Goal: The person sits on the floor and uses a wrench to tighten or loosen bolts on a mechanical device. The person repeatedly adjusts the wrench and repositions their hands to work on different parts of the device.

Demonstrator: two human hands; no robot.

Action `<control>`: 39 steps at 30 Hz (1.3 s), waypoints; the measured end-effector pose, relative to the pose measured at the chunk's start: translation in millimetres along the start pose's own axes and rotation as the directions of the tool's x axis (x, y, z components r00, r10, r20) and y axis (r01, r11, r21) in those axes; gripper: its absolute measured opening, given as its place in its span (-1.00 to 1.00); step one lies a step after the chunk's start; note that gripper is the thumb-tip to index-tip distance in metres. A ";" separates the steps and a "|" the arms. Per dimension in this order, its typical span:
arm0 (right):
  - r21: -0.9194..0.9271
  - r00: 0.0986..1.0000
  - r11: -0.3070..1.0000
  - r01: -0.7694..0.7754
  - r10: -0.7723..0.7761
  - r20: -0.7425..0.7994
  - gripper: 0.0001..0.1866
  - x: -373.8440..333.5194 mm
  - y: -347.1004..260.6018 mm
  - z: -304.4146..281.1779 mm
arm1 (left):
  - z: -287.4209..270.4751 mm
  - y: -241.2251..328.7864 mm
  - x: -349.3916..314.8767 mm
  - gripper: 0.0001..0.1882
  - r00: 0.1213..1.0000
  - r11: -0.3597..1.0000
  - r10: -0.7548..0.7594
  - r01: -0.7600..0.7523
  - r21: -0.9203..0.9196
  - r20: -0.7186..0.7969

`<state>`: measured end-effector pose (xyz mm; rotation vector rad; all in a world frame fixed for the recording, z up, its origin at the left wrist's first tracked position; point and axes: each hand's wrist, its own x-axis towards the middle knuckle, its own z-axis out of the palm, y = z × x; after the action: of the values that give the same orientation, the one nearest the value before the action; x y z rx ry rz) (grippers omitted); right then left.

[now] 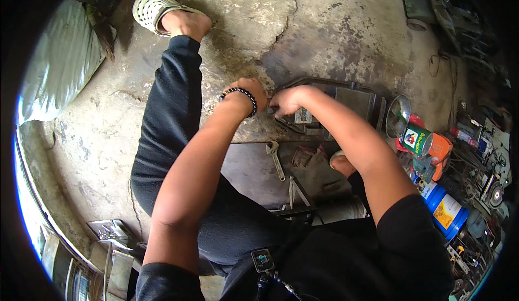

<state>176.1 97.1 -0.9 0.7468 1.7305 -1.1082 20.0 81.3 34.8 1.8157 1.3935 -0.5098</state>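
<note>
A dark metal frame [354, 104] with angled corners and a flat plate inside lies on the concrete floor in front of me. At its left end, the curled fingers of my right hand [290, 101] close around a small dark part that I cannot make out. My left hand [253, 90], with a black beaded bracelet [252, 100] at the wrist, is closed just left of my right hand. Its fingers face away, so whatever it grips is hidden. Closer to me lies an adjustable wrench [276, 161], apart from both hands.
My foot in a pale clog [154, 10] rests on the floor at far left. On the right stand a green-labelled container [417, 140], a blue bucket [448, 214] and crowded metal parts [494, 190]. Crumpled packaging [308, 156] lies right of the wrench.
</note>
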 end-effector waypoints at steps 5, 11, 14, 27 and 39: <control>-0.018 0.990 0.998 0.057 -0.054 0.132 -0.44 22.1 11.5 -6.3 | 51.3 -4.7 25.3 -0.50 0.974 0.982 0.029 0.015 -0.188 0.226; 0.021 0.989 0.995 0.097 -0.094 -0.115 -0.59 14.0 23.0 18.1 | 87.6 -8.2 42.6 -0.48 0.875 0.881 0.095 0.148 -0.449 0.475; 0.066 0.985 0.986 0.156 -0.150 -0.086 -0.65 22.1 27.2 13.8 | 104.7 -7.8 42.0 -0.47 0.832 0.640 0.140 0.337 -0.691 0.537; -0.018 0.972 0.980 0.197 -0.197 -0.126 -0.69 10.7 24.8 9.4 | 108.3 -9.4 28.3 -0.69 0.982 0.845 0.188 -0.163 -0.510 -0.003; -0.033 0.764 0.996 -0.082 0.042 -0.644 -0.83 -6.6 -11.8 71.2 | 97.8 -4.0 21.0 -0.66 0.973 0.943 0.230 -0.229 -0.242 -0.023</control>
<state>195.4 27.3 -2.9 1.2433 2.2749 -0.7838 36.5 19.2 -41.9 1.7434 1.1643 -0.2115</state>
